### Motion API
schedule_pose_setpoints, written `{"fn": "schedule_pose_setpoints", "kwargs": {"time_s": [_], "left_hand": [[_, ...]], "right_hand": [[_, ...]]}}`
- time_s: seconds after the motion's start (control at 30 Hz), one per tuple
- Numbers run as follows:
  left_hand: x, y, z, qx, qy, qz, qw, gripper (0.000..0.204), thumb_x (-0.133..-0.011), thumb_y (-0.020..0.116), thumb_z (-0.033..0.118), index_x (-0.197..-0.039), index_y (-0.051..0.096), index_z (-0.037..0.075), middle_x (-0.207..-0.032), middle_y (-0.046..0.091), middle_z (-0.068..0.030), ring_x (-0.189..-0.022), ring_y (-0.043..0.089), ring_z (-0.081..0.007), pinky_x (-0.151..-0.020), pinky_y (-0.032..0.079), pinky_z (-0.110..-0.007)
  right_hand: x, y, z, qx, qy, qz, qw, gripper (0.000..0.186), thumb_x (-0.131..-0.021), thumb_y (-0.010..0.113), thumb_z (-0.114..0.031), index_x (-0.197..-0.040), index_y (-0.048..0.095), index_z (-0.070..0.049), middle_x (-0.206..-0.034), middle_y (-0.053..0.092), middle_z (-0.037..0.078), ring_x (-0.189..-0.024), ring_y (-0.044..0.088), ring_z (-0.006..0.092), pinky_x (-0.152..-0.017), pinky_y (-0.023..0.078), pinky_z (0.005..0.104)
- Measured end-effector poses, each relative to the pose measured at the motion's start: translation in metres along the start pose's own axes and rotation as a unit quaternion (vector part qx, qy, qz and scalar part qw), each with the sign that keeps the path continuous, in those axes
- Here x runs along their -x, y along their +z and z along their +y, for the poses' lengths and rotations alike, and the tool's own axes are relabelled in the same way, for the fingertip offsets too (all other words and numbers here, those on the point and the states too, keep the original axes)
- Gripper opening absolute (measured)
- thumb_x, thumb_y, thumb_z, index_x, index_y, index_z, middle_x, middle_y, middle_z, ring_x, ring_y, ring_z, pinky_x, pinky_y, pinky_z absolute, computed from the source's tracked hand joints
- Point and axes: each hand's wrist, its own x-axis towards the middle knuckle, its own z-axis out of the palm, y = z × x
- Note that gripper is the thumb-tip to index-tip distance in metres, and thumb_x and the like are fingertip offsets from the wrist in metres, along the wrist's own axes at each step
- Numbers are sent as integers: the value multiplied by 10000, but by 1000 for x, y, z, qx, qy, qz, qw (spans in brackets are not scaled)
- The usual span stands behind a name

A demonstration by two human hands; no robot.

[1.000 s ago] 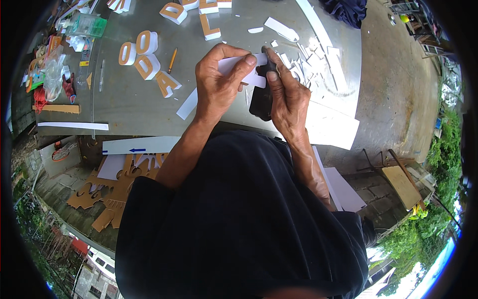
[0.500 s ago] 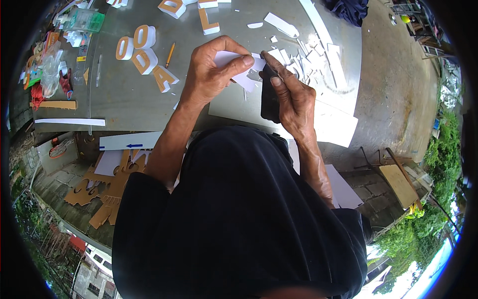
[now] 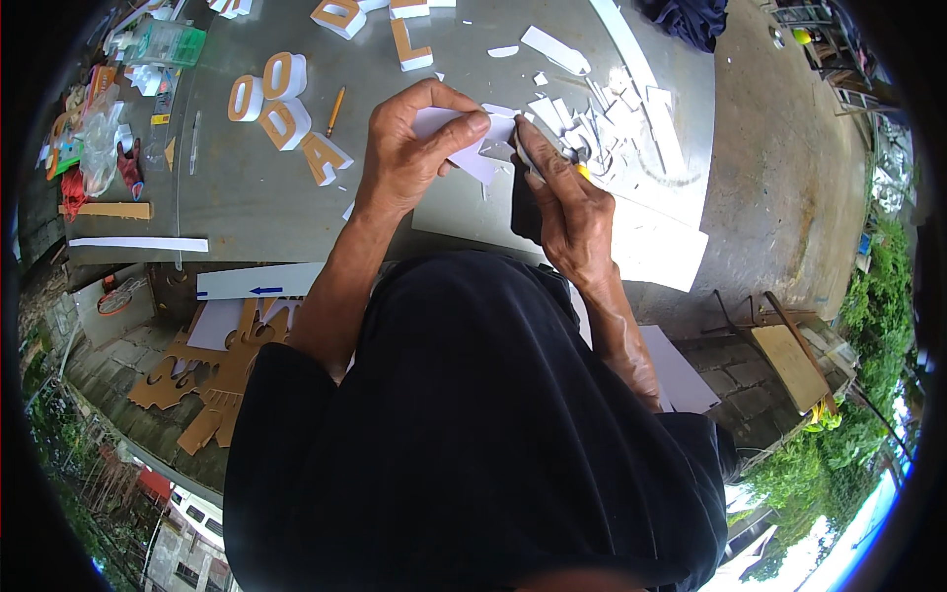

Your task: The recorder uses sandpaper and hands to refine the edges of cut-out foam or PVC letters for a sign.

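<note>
Between the thumb and fingers of my left hand [image 3: 409, 148], a thin white cut-out piece [image 3: 478, 166] of board is held above the table. My right hand [image 3: 577, 212] grips a black flat, rectangular block [image 3: 526, 207]; its exact kind is not plain. The block's upper end, with the right fingertips, is close to the piece's right edge; whether they touch is hard to tell. White offcuts [image 3: 617, 123] lie just beyond my right hand. A small yellow item [image 3: 582, 171] shows beside its knuckles.
On the grey table [image 3: 227, 187] stand several block letters [image 3: 286, 123] with tan faces and white sides. An orange pencil [image 3: 336, 111] lies near them. A green bottle [image 3: 178, 44] and a plastic bag [image 3: 99, 148] are at far left. A white sheet [image 3: 651, 242] covers the near right edge.
Both hands have shifted slightly left with the white piece and the black block. My right hand has tilted, so less of the block's face shows, and the yellow item has come into sight.
</note>
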Motion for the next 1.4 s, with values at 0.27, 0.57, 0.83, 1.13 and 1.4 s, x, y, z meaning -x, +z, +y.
{"fn": "schedule_pose_setpoints", "kwargs": {"time_s": [0.27, 0.57, 0.83, 1.13, 1.4], "left_hand": [[2, 1, -1, 96, 16, 43, 994, 143, -869, 769, 140, -908, 680, 35, -788, 693, -57, -623, 615, -78, -444, 425, -202], [8, 17, 3, 54, 25, 59, 996, 158, -876, 768, 146, -912, 671, 26, -816, 708, -59, -637, 636, -77, -453, 449, -203], [13, 29, -1, 51, 37, 56, 996, 124, -885, 752, 111, -919, 665, 30, -795, 687, -38, -660, 619, -63, -481, 441, -193], [8, 29, 4, 39, 32, 77, 996, 194, -869, 782, 190, -913, 683, 29, -786, 702, -50, -638, 642, -72, -477, 471, -196], [10, 32, 3, 38, 30, 71, 996, 99, -883, 748, 97, -916, 671, 44, -783, 672, -18, -611, 561, -34, -465, 388, -181]], "right_hand": [[-5, -3, 5, -69, 61, 72, 993, 357, -1000, 577, -116, -1351, 595, -52, -1178, 710, 159, -1062, 706, 251, -897, 551, 340], [-20, 5, -22, -85, 113, 69, 988, 366, -1018, 583, -224, -1354, 610, -82, -920, 738, 112, -694, 621, 110, -673, 513, 284], [-18, 11, -12, -147, 86, 119, 978, 354, -1036, 550, -230, -1340, 614, -61, -834, 717, 71, -608, 535, 94, -620, 474, 267], [-21, 8, -21, -115, 108, 112, 981, 402, -1036, 557, -249, -1393, 568, -65, -665, 610, 33, -571, 500, 72, -558, 437, 255], [-18, 8, -17, -121, 148, 100, 976, 368, -1027, 557, -188, -1358, 587, -30, -1036, 742, 138, -771, 671, 141, -733, 539, 298]]}}
